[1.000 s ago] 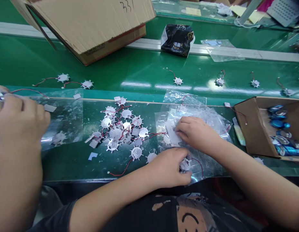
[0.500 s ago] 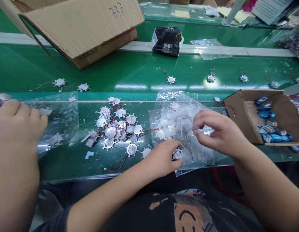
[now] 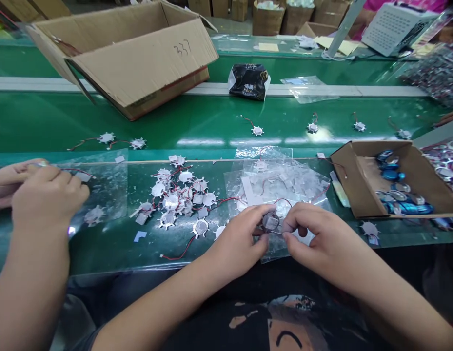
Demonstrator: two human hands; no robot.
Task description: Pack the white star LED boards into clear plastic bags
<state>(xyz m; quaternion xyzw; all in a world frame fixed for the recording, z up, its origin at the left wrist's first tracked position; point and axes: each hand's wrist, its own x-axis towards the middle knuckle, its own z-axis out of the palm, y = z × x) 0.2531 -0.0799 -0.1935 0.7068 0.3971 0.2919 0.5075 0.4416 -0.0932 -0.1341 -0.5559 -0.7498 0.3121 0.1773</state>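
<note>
Left forearm [image 3: 171, 300] and right forearm [image 3: 380, 282] angle inward, 2 hands close together. Left hand [image 3: 265, 226]: thumb and index finger curved into a C. Right hand [image 3: 285, 229]: thumb and index fingertips drawn close, other fingers curled under.

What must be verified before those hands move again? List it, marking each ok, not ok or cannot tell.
1. Left hand holds the round part: ok, between thumb and fingers.
2. Right hand touching that part: cannot tell; its fingertips are right beside it.
3. Surface below free of clutter: not ok, clear plastic lies there.
4. More parts nearby: ok, pile beyond the left forearm.
5. Co-worker's hand apart from both hands: ok, far left.
</note>
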